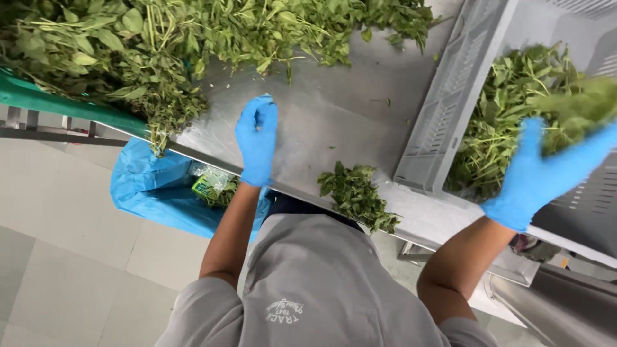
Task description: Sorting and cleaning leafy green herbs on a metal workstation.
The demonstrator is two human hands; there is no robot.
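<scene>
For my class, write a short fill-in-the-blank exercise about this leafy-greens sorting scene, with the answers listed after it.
1. Both hands wear gloves of the colour ____.
2. The right hand is over a grey plastic ____ holding greens.
3. The left hand rests on the ____ table, empty.
4. A small heap of leaves lies at the table's near edge, ____ the two hands.

Missing words: blue; crate; metal; between

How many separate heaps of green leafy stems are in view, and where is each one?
3 on the work surfaces: a big heap at the far side of the steel table, a small pile at its near edge, and one inside the grey crate. More may lie out of frame.
</scene>
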